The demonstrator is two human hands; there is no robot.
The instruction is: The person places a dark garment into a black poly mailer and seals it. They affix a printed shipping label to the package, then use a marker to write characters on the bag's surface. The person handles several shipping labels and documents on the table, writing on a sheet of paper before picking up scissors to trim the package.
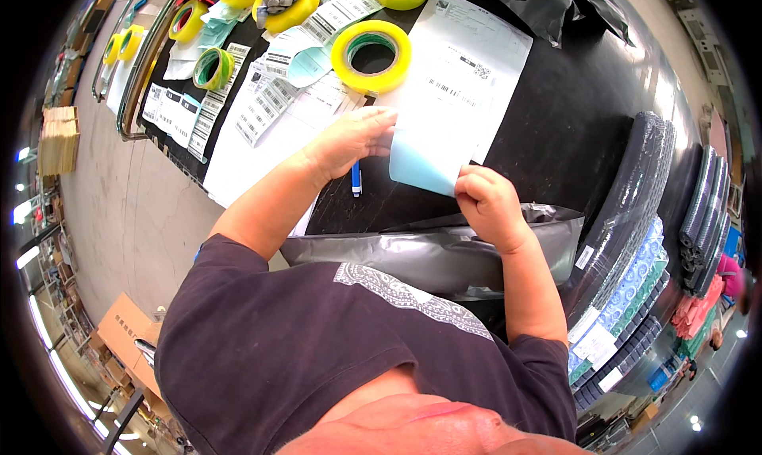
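Observation:
A label sheet (427,163), white with a pale-blue face along its near end, is lifted and curved above the black table. My right hand (488,201) pinches its near right corner between thumb and fingers. At the sheet's left edge, my left hand (357,142) has its fingers drawn together on the paper; the fingertips are partly hidden. Under and beyond the label lies a white printed paper (504,46). A blue pen (356,180) rests on the table just below my left hand. Yellow tape (371,57) on a green core sits beyond that hand.
Barcode label strips (267,110) and white papers (230,165) cover the left side, with more tape rolls (213,69). A grey plastic bag (444,257) lies at the near edge. Wrapped dark rolls (627,209) stand at right, and black plastic bags (540,7) lie at the far side.

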